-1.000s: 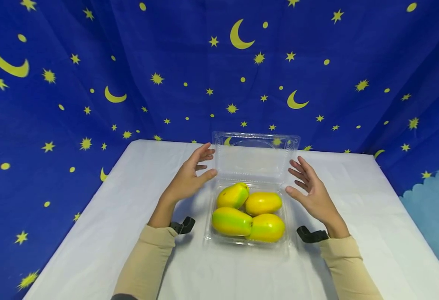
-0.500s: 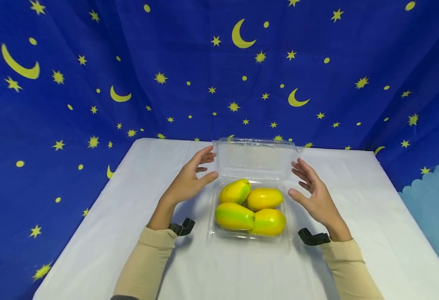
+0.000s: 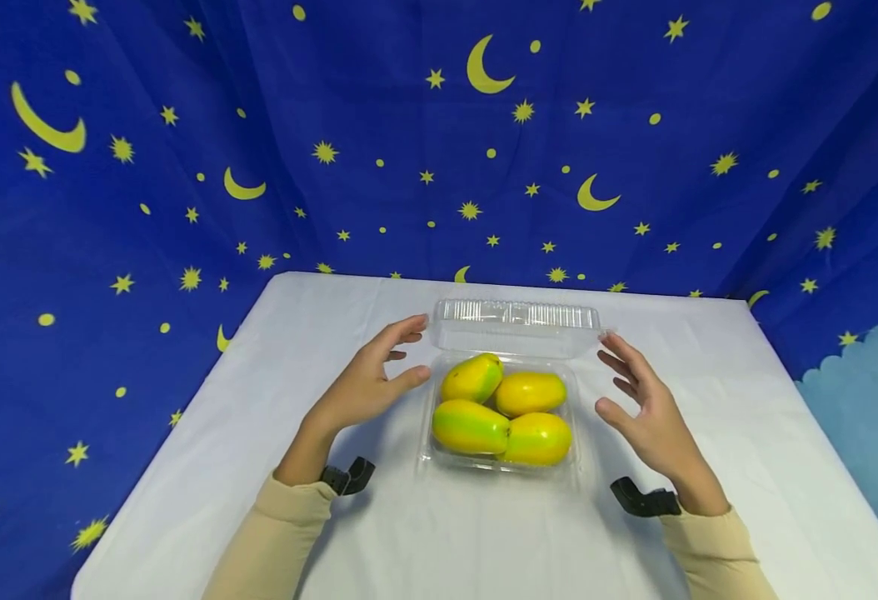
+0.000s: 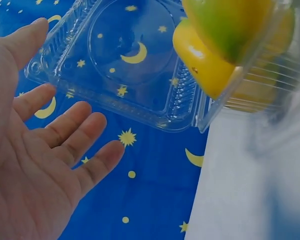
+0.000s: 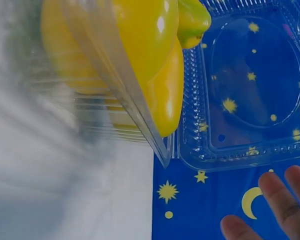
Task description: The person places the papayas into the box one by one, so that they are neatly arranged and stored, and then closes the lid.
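Observation:
Several yellow-green mangoes point(image 3: 471, 427) lie in the base of a clear plastic clamshell box point(image 3: 446, 463) on the table. Its hinged lid point(image 3: 517, 337) is tipped back behind the base, and in the left wrist view the see-through lid point(image 4: 135, 80) shows the cloth beyond it. My left hand point(image 3: 364, 375) is beside the box, fingers loosely extended and fingertips right at the lid's left corner. Mirroring it, my right hand point(image 3: 652, 408) has its fingertips close to the lid's right corner. Neither hand holds anything. Only some fingers point(image 5: 280, 200) of the right hand show in the right wrist view.
A white cloth covers the table point(image 3: 484, 542). Behind it and at the sides hangs a dark blue curtain point(image 3: 379, 100) with yellow moons and stars. Each wrist wears a black strap mount, the left mount point(image 3: 349, 477) and the right mount point(image 3: 643, 498).
The lid has swung backward and down, from nearly upright to lying low behind the base. Both hands have drawn slightly outward and toward me. The mangoes stay in the box.

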### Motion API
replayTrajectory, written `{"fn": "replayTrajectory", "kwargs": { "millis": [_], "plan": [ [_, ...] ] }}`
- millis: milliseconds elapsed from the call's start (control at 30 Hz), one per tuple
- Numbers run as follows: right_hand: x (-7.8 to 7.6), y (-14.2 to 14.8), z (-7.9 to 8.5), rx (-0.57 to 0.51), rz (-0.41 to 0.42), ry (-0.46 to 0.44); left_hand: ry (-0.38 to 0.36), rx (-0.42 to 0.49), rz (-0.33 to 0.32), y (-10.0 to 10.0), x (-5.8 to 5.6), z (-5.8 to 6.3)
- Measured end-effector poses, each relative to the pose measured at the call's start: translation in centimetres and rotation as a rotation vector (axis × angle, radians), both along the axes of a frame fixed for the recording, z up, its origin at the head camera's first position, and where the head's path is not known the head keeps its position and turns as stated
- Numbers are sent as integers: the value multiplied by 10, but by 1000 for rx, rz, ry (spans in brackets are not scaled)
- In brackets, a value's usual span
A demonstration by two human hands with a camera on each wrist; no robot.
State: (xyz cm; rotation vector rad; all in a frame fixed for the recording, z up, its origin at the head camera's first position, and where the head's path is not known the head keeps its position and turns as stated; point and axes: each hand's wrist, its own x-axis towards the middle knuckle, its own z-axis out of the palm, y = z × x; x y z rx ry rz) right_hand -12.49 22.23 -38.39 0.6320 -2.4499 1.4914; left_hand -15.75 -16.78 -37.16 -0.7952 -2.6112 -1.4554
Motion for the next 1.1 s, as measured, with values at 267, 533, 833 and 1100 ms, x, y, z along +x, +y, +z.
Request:
{"fn": "replayTrajectory", "kwargs": {
  "millis": [267, 533, 833, 1100],
  "plan": [
    [24, -3, 0, 40, -47, -45, -17, -61, 22, -5, 21, -1],
    [41, -8, -8, 103, -122, -101, 1, -48, 48, -5, 37, -11],
    [57, -11, -22, 222, -235, -130, -36, -94, 93, -3, 52, -27],
    [64, -18, -36, 181, -268, -244, -100, -98, 99, -1, 62, -43]
  ]
}}
